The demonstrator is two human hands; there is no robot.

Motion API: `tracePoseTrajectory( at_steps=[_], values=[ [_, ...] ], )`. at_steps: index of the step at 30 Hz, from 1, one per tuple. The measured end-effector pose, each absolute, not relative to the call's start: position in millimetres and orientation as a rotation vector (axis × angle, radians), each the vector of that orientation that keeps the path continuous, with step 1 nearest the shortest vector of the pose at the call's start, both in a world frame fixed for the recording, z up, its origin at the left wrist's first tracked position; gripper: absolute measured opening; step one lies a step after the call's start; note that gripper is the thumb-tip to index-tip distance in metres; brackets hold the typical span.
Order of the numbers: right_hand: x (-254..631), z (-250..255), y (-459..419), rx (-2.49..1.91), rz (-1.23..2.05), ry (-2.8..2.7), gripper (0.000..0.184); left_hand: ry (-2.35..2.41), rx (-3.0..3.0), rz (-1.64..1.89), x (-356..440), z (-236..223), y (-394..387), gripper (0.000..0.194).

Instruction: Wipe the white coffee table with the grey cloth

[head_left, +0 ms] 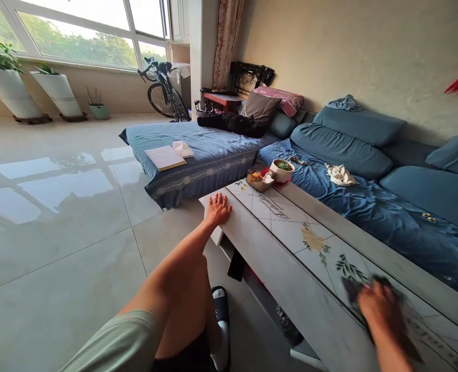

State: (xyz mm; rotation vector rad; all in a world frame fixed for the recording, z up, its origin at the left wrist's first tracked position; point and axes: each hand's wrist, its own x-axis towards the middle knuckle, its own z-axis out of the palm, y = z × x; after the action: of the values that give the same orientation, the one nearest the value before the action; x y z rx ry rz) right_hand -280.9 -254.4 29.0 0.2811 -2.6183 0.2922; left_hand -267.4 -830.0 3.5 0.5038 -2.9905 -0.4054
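Your left hand point(218, 208) rests flat near one corner of the table point(259, 248), grip released; your right hand point(379, 306) is over a dark cloth point(352, 290) on the tabletop, its grip too blurred to tell

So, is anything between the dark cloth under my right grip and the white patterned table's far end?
Yes: a brown translucent bowl and round white planter stand near that end; your open left grip rests at its corner.
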Motion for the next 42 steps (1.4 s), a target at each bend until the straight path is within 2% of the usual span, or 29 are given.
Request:
tracePoseTrajectory(
  at_steps=[3, 5, 8, 10, 13, 16, 19, 21, 23, 27, 30, 32, 35, 37, 40, 42],
  values=[
    [-294, 8, -389, 0.492, 0.384, -2.687, 0.086, -2.996, 0.508, -0.398, -262, 14, -829, 0.074],
    [-272, -6, -464, 0.71, 0.448, -2.7, 0.08, -2.996, 0.477, -0.386, -261, 25, -833, 0.07],
    [-204, -22, -500, 1.035, 0.55, -2.711, 0.062, -2.984, 0.452, -0.382, -268, 41, -850, 0.057],
    [-161, -35, -458, 1.08, 0.567, -2.731, 0.057, -2.959, 0.505, -0.39, -277, 48, -865, 0.052],
    [-139, -58, -320, 0.898, 0.545, -2.782, 0.064, -2.92, 0.66, -0.424, -295, 45, -885, 0.054],
    [-170, -60, -183, 0.612, 0.543, -2.74, 0.07, -2.928, 0.792, -0.509, -309, 33, -892, 0.06],
    [-230, -31, -139, 0.146, 0.471, -2.73, 0.086, -2.93, 0.85, -0.577, -316, 26, -893, 0.066],
    [-276, -5, -176, -0.073, 0.401, -2.725, 0.092, -2.915, 0.873, -0.595, -317, 26, -893, 0.067],
    [-319, 15, -252, -0.098, 0.374, -2.745, 0.093, -2.9, 0.892, -0.605, -316, 27, -894, 0.066],
    [-356, 15, -452, 0.43, 0.443, -2.815, 0.075, -2.886, 0.93, -0.605, -312, 33, -894, 0.063],
    [-318, 2, -567, 0.862, 0.501, -2.816, 0.062, -2.894, 0.95, -0.586, -309, 38, -893, 0.06],
    [-274, -4, -595, 1.13, 0.53, -2.784, 0.057, -2.901, 0.954, -0.567, -307, 40, -893, 0.059],
    [-219, -16, -551, 1.359, 0.587, -2.735, 0.057, -2.897, 0.957, -0.542, -305, 38, -893, 0.057],
    [-212, -27, -484, 1.27, 0.618, -2.731, 0.056, -2.886, 0.963, -0.538, -305, 34, -894, 0.055],
    [-250, -39, -396, 0.97, 0.58, -2.723, 0.057, -2.873, 0.981, -0.549, -307, 27, -894, 0.052],
    [-289, -41, -382, 0.815, 0.55, -2.707, 0.062, -2.866, 0.994, -0.557, -309, 24, -894, 0.049]
  ],
)
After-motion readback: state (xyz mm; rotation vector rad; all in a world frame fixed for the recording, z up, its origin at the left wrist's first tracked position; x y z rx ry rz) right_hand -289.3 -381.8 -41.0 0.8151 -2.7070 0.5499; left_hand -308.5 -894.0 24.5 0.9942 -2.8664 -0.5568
